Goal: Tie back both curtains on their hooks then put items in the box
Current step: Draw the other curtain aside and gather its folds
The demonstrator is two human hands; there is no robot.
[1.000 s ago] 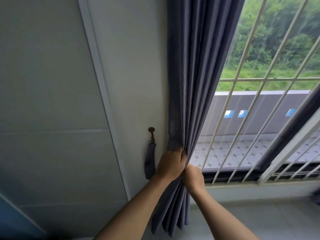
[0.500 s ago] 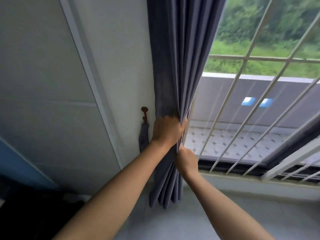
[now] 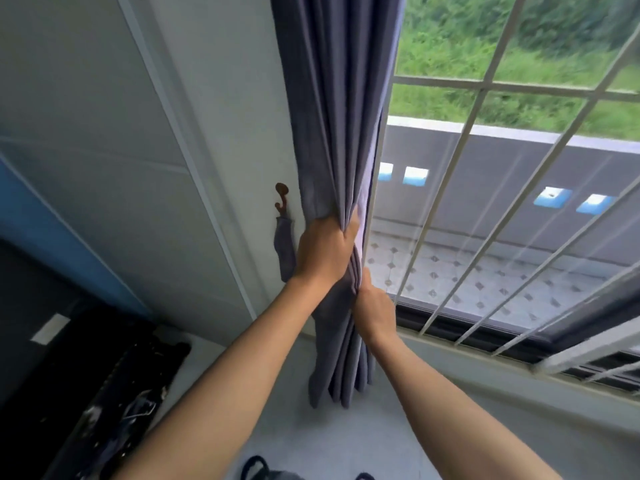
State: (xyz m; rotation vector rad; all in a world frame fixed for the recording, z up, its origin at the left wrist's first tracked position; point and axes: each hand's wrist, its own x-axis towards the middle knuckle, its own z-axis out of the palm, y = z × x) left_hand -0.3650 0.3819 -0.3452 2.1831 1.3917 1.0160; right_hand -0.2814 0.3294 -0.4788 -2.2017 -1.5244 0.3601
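Grey-purple curtain point(image 3: 332, 109), one panel, is hanging gathered beside the window grille point(image 3: 485, 188). Two hands are gripping it: left hand point(image 3: 323, 252) is bunching the folds, right hand point(image 3: 375, 311) is pinching the edge just below. One brown hook point(image 3: 282, 197) is holding one tieback point(image 3: 284, 251) on the wall.

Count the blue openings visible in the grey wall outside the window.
4: two just right of the curtain, two farther right. The curtain may hide others.
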